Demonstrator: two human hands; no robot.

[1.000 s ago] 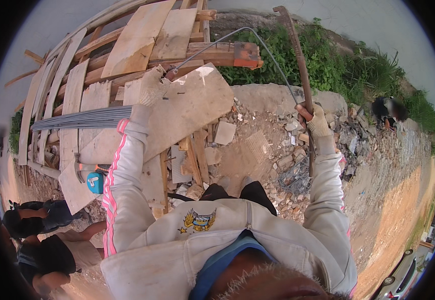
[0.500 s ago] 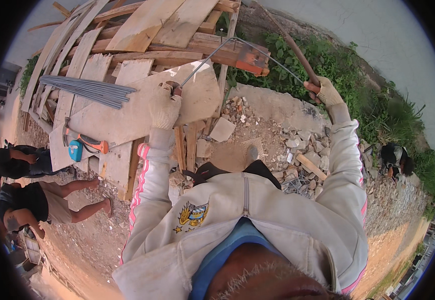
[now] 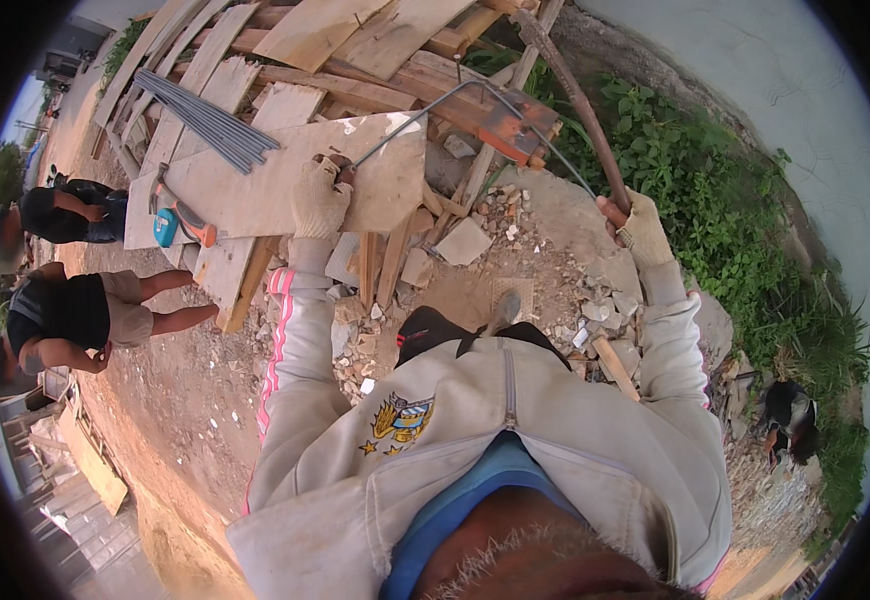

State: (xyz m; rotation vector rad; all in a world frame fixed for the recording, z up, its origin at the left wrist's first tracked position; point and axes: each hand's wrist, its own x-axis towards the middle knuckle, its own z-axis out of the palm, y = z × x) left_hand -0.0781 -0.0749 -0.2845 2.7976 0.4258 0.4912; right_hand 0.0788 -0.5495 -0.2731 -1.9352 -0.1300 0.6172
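My left hand (image 3: 318, 199), in a cream knitted glove, grips the end of a bent steel rod (image 3: 405, 126) over a plywood board (image 3: 205, 170). My right hand (image 3: 634, 226), gloved with bare fingertips showing, is closed round a long rusty iron bar (image 3: 600, 130); the rod's other end reaches down to it. The rod arches between my hands above a timber with an orange-red end (image 3: 533, 150). On the board, left of my left hand, lie a bundle of straight steel rods (image 3: 200, 115), a hammer (image 3: 195, 225) and a teal tape measure (image 3: 165, 228).
Stacked planks (image 3: 305, 35) fill the top. Two people (image 3: 62, 320) are at the left; another person (image 3: 788, 420) crouches at the lower right. Rubble (image 3: 470, 240) lies round my feet. Green weeds (image 3: 705, 200) grow along a pale wall (image 3: 785, 120) on the right.
My view has turned, so the planks, board and left-hand people sit higher and the crouching person lower. My left hand moved rightward in frame; both hands keep their grip.
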